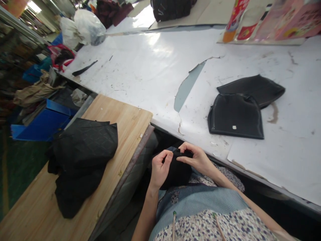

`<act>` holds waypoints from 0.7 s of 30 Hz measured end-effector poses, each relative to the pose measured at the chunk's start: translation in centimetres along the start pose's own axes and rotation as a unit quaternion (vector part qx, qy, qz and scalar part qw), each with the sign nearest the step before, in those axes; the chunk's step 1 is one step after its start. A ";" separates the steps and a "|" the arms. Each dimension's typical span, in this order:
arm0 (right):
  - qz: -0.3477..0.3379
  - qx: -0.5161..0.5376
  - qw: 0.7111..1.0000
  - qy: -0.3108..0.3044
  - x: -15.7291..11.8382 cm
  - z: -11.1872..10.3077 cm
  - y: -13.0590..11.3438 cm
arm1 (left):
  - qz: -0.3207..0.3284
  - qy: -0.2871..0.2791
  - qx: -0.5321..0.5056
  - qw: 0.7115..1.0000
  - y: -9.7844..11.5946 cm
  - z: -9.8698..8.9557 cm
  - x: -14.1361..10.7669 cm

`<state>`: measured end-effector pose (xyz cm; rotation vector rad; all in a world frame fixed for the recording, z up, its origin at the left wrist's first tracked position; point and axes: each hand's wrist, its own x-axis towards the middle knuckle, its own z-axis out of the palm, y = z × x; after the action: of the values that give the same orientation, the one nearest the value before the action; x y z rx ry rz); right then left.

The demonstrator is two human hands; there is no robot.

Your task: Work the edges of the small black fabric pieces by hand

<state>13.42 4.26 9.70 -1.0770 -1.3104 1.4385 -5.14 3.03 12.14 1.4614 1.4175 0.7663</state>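
Over my lap, just below the table edge, both hands hold a piece of black fabric [177, 174]. My left hand [160, 167] pinches its upper edge between thumb and fingers. Close beside it on the right, my right hand [195, 157] grips the same edge, its thumb and forefinger around a dark part too small to make out. The fabric hangs down between my hands. On the white table ahead to the right lies a black pouch-like piece [235, 115] with a small pale square on it, partly covering another black piece [253, 87].
A wooden board [127, 115] to the left bears a heap of black fabric [85, 157]. Beyond it stands a blue box [45, 122]. Bottles and pink packages [291, 20] stand at the back right of the white table [140, 67]; plastic bags [87, 26] lie far left.
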 end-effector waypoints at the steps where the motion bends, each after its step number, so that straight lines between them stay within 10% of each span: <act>1: -0.008 0.000 1.000 0.005 0.0 0.2 0.1 | -0.007 0.004 -0.008 1.000 -0.1 0.1 0.0; 21: -0.081 -0.073 0.994 -0.001 0.3 0.2 0.7 | -0.110 -0.021 -0.141 0.984 -0.7 1.3 1.9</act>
<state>13.08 4.49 9.00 -1.0383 -1.4888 1.2403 -3.96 4.59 10.75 1.0798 1.3493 0.7563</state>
